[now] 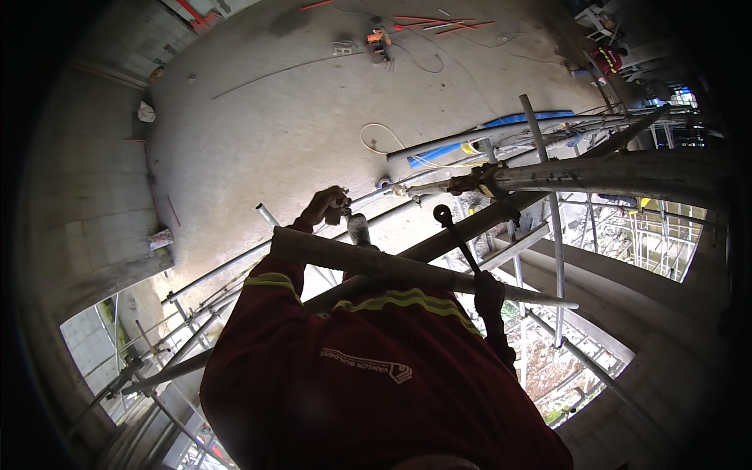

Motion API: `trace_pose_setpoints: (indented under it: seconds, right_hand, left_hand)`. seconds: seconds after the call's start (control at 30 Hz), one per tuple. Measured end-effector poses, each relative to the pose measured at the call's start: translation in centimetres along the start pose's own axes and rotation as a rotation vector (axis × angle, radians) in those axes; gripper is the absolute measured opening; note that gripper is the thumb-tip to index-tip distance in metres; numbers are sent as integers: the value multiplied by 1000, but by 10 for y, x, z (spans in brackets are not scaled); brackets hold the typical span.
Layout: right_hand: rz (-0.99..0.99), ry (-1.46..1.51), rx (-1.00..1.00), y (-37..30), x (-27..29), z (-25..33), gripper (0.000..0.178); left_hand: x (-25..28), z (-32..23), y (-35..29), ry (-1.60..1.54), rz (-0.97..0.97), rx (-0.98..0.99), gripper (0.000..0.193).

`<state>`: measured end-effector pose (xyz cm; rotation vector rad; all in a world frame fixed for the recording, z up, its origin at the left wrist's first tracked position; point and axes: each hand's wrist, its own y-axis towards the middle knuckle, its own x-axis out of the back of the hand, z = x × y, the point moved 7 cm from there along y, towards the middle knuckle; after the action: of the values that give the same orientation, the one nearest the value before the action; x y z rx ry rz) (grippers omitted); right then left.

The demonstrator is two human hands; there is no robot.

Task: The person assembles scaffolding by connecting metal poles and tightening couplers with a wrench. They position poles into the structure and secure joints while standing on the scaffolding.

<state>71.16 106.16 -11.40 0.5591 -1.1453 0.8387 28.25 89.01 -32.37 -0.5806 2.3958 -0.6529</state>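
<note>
My left hand (319, 206) is raised beyond the near end of a grey scaffold tube, its fingers closed around a small metal scaffold coupler (335, 212), partly hidden by the fingers. My right hand (489, 291), dark and possibly gloved, grips the handle of a scaffold spanner (458, 233). The spanner's round ring head points up and away from me. Across my front runs the grey tube (368, 262), between both arms and over a darker tube (446, 241). Just right of the coupler is a pale rounded object (358, 229), perhaps a boot.
More tubes join at a coupler (487, 182) on the right, with a long pole (603, 174) reaching the right edge. Openings lie below at both sides. On the concrete floor (258, 117) are an orange machine (377, 45), cables and red rods. Another person (607, 59) is at far right.
</note>
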Motion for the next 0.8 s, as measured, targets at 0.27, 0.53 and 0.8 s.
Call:
trace_pose_setpoints:
  seconds: [0.27, 0.53, 0.8]
  right_hand:
    - [-32, 49, -23, 3, 0, -3, 7]
    - [-53, 150, -101, 2, 0, -8, 11]
    - [-49, 70, -50, 2, -2, -7, 16]
  left_hand:
    - [65, -49, 28, 362, -370, -82, 51]
    - [174, -56, -8, 706, -916, -146, 72]
    - [199, -17, -85, 406, -928, -12, 76]
